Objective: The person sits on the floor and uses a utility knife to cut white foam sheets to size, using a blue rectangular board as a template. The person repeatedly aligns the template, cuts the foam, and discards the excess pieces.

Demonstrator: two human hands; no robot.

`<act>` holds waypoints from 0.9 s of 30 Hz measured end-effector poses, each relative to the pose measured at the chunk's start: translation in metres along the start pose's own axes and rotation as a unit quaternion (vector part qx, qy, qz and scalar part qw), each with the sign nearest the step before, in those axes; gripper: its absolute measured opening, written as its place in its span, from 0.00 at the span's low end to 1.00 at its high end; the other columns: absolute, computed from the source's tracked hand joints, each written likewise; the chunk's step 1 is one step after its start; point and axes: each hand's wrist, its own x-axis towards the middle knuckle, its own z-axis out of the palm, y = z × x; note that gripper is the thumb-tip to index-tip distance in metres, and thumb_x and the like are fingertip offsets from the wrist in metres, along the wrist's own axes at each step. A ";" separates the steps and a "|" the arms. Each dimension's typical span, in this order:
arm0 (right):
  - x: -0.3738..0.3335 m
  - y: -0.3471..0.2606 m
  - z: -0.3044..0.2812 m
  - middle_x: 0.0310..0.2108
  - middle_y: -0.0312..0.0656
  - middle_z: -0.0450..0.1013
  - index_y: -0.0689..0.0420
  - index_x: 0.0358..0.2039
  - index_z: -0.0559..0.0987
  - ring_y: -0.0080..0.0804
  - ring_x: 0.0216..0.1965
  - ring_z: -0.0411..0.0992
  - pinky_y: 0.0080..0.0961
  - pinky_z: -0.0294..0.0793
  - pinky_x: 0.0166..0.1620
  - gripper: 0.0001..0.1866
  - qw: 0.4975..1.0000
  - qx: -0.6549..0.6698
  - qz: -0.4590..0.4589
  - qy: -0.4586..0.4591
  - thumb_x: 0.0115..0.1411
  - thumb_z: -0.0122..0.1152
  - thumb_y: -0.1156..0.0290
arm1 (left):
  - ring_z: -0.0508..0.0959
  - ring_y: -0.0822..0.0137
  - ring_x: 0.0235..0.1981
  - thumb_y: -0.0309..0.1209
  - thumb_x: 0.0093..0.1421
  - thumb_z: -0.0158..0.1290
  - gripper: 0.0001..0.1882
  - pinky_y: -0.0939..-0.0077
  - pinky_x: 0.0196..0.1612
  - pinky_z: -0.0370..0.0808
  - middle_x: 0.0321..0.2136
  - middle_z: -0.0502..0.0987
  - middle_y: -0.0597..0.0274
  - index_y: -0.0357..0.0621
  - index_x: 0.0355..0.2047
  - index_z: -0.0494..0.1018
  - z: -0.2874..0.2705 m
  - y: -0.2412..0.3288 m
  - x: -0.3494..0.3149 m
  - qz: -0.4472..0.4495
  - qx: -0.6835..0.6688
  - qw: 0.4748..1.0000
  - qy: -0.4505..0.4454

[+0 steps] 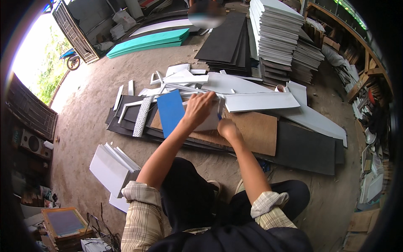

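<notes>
My left hand (198, 108) presses down on a white sheet piece (210, 122) lying on a brown board (256, 132), right beside a blue rectangular sheet (171, 111). Fingers closed, my right hand (228, 128) grips a small blue-handled cutter (219, 116) whose tip meets the white piece's right edge. A long white panel (260, 101) lies just beyond both hands. Under the brown board are dark grey sheets (306, 149) on the dirt floor.
White offcut strips (176, 82) litter the floor behind the work. Tall stacks of white and grey sheets (275, 29) stand at the back right, black sheets (224, 40) and teal sheets (149, 42) further back. A white sheet stack (111, 168) lies to my left.
</notes>
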 end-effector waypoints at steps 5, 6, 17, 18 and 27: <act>-0.033 -0.011 0.070 0.32 0.62 0.71 0.66 0.37 0.69 0.56 0.35 0.72 0.45 0.71 0.39 0.18 0.991 0.004 0.060 0.118 0.61 0.41 0.61 | 0.77 0.64 0.30 0.44 0.47 0.57 0.22 0.68 0.33 0.68 0.29 0.75 0.64 0.49 0.39 0.66 -0.012 -0.011 -0.008 -0.106 0.042 0.989 -0.096; -0.028 -0.010 0.065 0.34 0.65 0.70 0.67 0.38 0.67 0.58 0.36 0.71 0.45 0.71 0.40 0.18 0.991 0.017 0.058 0.121 0.61 0.42 0.62 | 0.77 0.64 0.29 0.47 0.43 0.59 0.24 0.68 0.33 0.68 0.29 0.76 0.65 0.51 0.38 0.68 -0.005 -0.016 -0.006 -0.058 0.046 0.997 -0.030; -0.049 -0.028 0.019 0.32 0.60 0.71 0.66 0.36 0.69 0.56 0.36 0.71 0.45 0.71 0.39 0.17 0.996 0.027 0.075 0.045 0.61 0.40 0.63 | 0.77 0.56 0.21 0.42 0.45 0.59 0.15 0.64 0.24 0.72 0.16 0.75 0.58 0.47 0.25 0.70 0.002 -0.030 0.010 -0.095 0.011 0.994 -0.051; -0.050 -0.028 0.021 0.32 0.58 0.71 0.66 0.35 0.69 0.53 0.36 0.72 0.43 0.72 0.38 0.16 0.996 0.017 0.074 0.043 0.61 0.40 0.63 | 0.76 0.56 0.20 0.40 0.45 0.59 0.14 0.64 0.25 0.72 0.15 0.74 0.58 0.45 0.23 0.70 0.001 -0.031 0.008 -0.098 0.004 0.994 -0.056; -0.022 0.001 0.057 0.33 0.55 0.72 0.65 0.35 0.70 0.50 0.37 0.72 0.40 0.72 0.39 0.16 0.997 -0.033 0.064 0.035 0.61 0.41 0.63 | 0.76 0.55 0.21 0.36 0.47 0.58 0.12 0.64 0.26 0.71 0.16 0.74 0.54 0.41 0.24 0.71 0.003 -0.027 0.012 -0.070 -0.026 0.995 -0.065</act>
